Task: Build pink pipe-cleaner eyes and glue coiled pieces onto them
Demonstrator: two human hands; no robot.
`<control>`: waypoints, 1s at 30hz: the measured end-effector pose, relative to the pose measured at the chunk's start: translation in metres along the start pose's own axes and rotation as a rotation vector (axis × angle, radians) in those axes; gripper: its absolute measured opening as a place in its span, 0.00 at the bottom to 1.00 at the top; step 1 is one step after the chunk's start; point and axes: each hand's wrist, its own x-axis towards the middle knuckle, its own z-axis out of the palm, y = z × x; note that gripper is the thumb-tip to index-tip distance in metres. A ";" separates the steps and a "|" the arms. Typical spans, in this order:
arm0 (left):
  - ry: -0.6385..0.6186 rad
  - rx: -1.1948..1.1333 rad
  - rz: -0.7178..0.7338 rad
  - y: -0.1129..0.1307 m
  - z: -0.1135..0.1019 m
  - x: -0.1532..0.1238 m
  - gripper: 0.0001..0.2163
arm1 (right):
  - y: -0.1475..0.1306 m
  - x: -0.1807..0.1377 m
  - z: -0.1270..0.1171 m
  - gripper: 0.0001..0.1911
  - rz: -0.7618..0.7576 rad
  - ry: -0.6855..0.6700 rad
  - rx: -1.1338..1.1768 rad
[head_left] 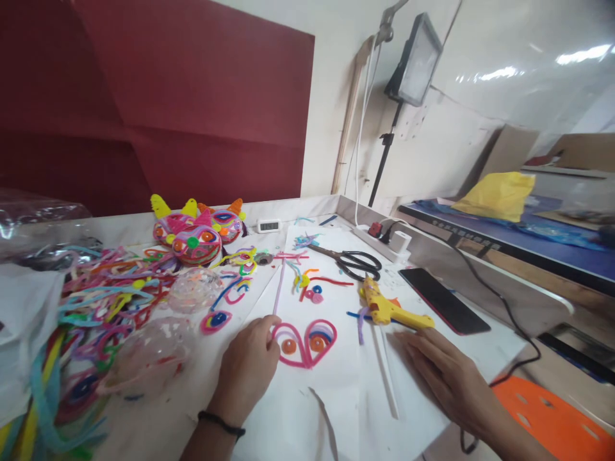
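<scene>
**Q:** Any containers?
**A:** A clear ball beyond the left fingers, with coloured specks showing through it.

**Q:** And the hands?
**A:** The left hand has curled fingers, and their tips touch the pink loops. Whether they grip cannot be told. The right hand lies flat and empty, and the glue gun is just past its fingertips.

Between the left hand and the right hand the white paper lay bare, crossed only by a thin white stick and bounded ahead by the pink heart-shaped loop. To the left, the pipe-cleaner pile and clear plastic domes crowded the table. Just ahead of the right hand, the yellow glue gun, scissors and black phone barred the way.
</scene>
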 end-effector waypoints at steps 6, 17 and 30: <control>0.007 -0.009 0.010 0.001 0.000 -0.001 0.19 | 0.005 -0.005 0.005 0.12 -0.019 0.022 -0.033; 0.015 -0.018 -0.018 0.002 0.000 -0.003 0.18 | 0.004 -0.001 0.001 0.13 -0.142 0.156 -0.072; -0.001 -0.011 -0.074 0.002 0.001 -0.003 0.18 | 0.032 -0.032 0.019 0.18 -0.142 0.146 -0.066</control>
